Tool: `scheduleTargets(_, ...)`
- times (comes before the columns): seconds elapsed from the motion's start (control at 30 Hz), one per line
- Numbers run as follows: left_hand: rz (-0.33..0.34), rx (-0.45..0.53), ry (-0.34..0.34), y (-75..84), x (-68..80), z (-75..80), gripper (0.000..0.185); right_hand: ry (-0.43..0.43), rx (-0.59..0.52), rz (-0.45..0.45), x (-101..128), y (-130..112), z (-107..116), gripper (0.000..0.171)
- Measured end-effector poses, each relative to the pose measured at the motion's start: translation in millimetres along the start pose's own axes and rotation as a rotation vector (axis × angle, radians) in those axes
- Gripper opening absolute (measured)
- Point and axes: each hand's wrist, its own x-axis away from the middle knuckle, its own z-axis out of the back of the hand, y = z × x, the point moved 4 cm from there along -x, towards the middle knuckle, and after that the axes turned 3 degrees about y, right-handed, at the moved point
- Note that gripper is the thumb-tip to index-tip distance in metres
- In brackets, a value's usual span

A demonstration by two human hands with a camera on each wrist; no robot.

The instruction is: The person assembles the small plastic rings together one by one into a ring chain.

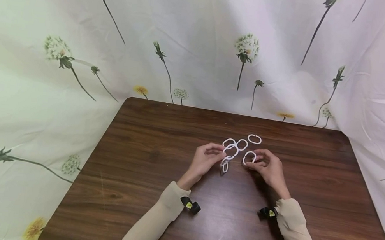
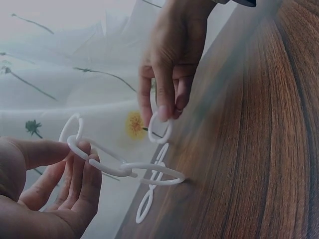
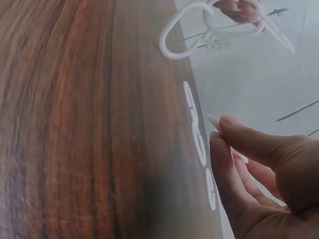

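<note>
Between thumb and fingers my left hand (image 1: 205,161) pinches a white plastic chain link (image 2: 77,149) that is joined to others in a short chain. One end link (image 2: 159,183) of that chain sticks out over the table; another part hangs down. To the right, a single C-shaped white link (image 1: 244,159) is pinched in my right hand (image 1: 269,168), apart from the chain. Its gap shows in the head view, facing left. Behind the hands, more white links (image 3: 198,144) lie flat on the table, with one loose link (image 1: 255,135) farthest back.
The dark wood table (image 1: 145,169) has its back edge just beyond the loose links. A white curtain (image 1: 206,51) with dandelion prints hangs behind and at both sides. Black wrist cameras (image 1: 193,207) are strapped over the beige sleeves.
</note>
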Motion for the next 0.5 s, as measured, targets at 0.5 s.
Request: scheduleTargets(0.5,-0.018,0.021,0.002,14.5,8.2,-2.4,0.03,0.006,-0.087,0.038,11,-16,2,0.052)
